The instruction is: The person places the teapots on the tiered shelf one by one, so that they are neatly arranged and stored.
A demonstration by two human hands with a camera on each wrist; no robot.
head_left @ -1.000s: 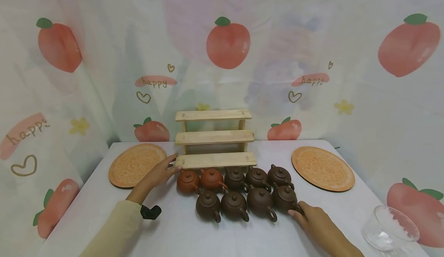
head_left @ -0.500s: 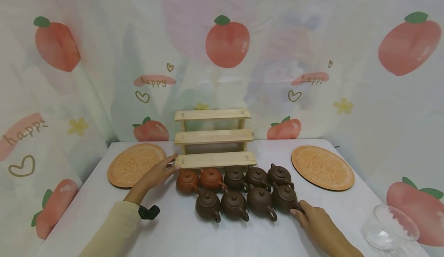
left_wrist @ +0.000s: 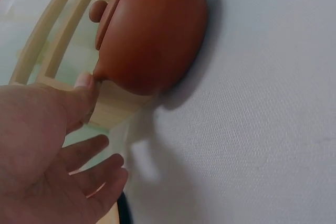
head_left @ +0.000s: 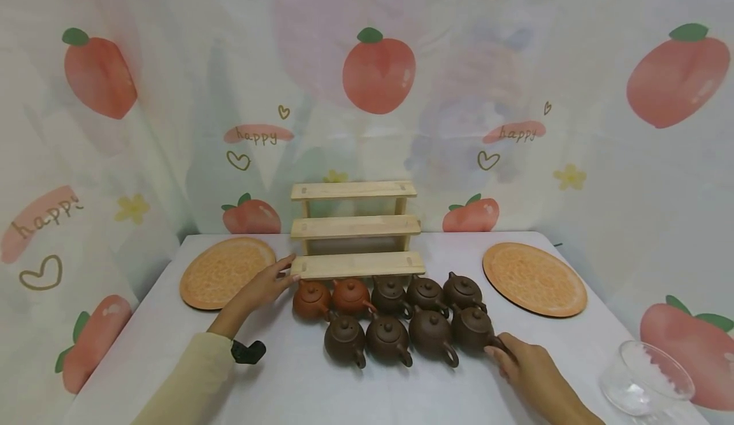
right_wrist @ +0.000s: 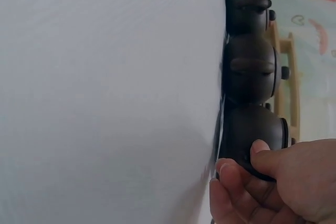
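Observation:
Several small clay teapots stand in two rows on the white cloth: a pair of reddish-brown teapots (head_left: 311, 299) at the back left, the others dark brown. My right hand (head_left: 533, 367) holds the handle of the front row's rightmost dark teapot (head_left: 472, 329); in the right wrist view the thumb lies against that teapot (right_wrist: 252, 127), its handle mostly hidden by the fingers. My left hand (head_left: 264, 291) rests at the left end of a three-tier wooden shelf (head_left: 357, 264), fingers loosely spread. Its thumb is close to the spout of the leftmost reddish teapot (left_wrist: 152, 35); whether they touch I cannot tell.
Round orange-tan mats lie at the left (head_left: 220, 275) and right (head_left: 533, 278) of the table. A clear glass bowl (head_left: 631, 387) stands near the front right edge. Behind the shelf hangs a fruit-patterned cloth backdrop (head_left: 378, 151).
My right hand has shifted slightly to the right at the teapot's handle. The left hand and the teapots stay in place; the view sways a little.

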